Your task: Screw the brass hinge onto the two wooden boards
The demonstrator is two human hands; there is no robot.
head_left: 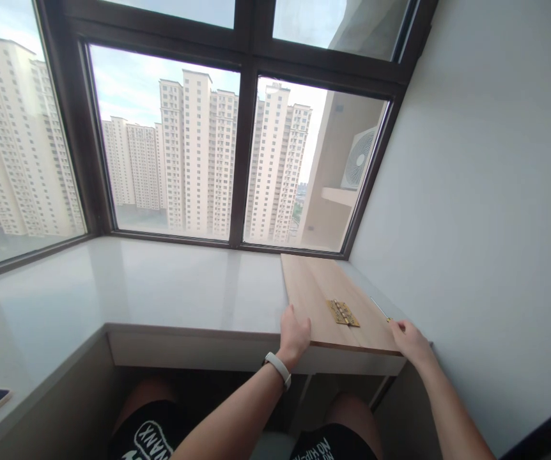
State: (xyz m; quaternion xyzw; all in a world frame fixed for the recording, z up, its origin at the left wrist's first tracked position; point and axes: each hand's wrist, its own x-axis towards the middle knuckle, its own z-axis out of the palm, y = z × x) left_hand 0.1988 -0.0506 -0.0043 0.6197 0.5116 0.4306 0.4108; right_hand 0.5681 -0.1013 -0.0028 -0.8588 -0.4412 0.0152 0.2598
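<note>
Black shorts below, two hands at one wooden board

Black shorts [153, 425] carry white lettering: "NANX" seems to show on the left leg and "NO HIP-" on the right, the rest cut off. Ahead, the left hand [295, 333], one pale wristband [279, 370] behind it, is half closed on the near left corner of one wooden board [314, 284]. The right hand [410, 342], fingers curled in, pinches one thin screwdriver [380, 308] by the board's right edge; whether it also touches the board I cannot tell. One brass-coloured hinge [342, 313] lies on the board, between the hands. The board rests on a white counter [184, 287], near the wall [486, 160]. Beyond are five window panes and, outside, one air conditioner [360, 158].
</note>
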